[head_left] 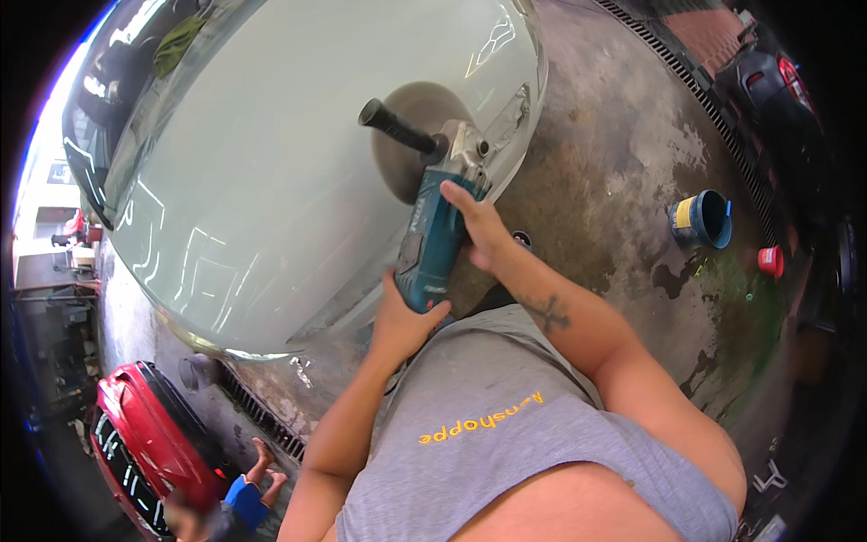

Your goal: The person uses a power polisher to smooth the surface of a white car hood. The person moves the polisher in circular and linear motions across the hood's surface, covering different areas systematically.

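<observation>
A teal rotary polisher [432, 237] is held in both my hands over the pale, glossy car hood [262, 154]. My left hand [405, 318] is closed round the rear end of its body. Further forward, my right hand [479, 224] grips the body just behind the metal gear head, thumb on top. The round pad [397, 158] lies against the hood near its right side and looks smeared, as if spinning. No hand is on the black side handle [397, 125], which sticks out to the left. My palms and some fingers are hidden by the tool.
On the wet concrete at right stand a blue bucket [700, 220] and a small red container [770, 261]. A drain grate [682, 72] runs beyond them, near a dark car [763, 86]. A red car [158, 434] and another person [246, 497] are at lower left. A green cloth [178, 45] lies by the windshield.
</observation>
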A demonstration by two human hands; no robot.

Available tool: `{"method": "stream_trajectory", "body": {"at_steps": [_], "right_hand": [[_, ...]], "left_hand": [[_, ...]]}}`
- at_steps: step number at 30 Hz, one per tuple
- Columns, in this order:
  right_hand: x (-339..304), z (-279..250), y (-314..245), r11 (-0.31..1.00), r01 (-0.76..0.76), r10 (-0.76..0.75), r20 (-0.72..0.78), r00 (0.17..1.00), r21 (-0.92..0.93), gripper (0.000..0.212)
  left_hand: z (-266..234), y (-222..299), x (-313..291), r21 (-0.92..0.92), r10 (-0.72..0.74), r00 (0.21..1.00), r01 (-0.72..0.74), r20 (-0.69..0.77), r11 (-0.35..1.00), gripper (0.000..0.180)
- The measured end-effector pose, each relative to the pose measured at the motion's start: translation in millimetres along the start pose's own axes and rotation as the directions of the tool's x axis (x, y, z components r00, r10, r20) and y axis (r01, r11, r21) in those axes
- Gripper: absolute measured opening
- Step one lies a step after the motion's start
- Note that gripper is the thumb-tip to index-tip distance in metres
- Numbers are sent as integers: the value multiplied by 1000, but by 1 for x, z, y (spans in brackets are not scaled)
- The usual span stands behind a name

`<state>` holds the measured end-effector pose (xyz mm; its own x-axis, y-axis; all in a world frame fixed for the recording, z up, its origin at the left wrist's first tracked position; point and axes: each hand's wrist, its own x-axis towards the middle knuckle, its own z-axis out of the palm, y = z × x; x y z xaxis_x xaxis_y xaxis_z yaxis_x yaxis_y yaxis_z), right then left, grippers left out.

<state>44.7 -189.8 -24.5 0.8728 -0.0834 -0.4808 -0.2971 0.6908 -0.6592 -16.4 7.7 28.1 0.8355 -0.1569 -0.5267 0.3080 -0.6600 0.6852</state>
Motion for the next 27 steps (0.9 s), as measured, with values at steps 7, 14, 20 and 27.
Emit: {"method": "stream_trajectory", "body": {"at_steps": [7,14,20,27], "right_hand": [[-42,52,56,989,-119,133,172,976,-90,52],[-19,85,29,977,159,-132,178,975,-145,53],[46,19,-34,950,299,-304,-44,952,-95,63],[118,-52,-169,939,341,-342,3,940,-31,48]], "left_hand": [[-37,-94,-53,46,14,994,-8,-111,999,118],[-41,-62,-32,-119,-78,994,69,-72,990,119],[2,39,36,-65,63,998,-64,-14,996,121],[64,151,134,-167,188,977,-170,97,971,107]]}}
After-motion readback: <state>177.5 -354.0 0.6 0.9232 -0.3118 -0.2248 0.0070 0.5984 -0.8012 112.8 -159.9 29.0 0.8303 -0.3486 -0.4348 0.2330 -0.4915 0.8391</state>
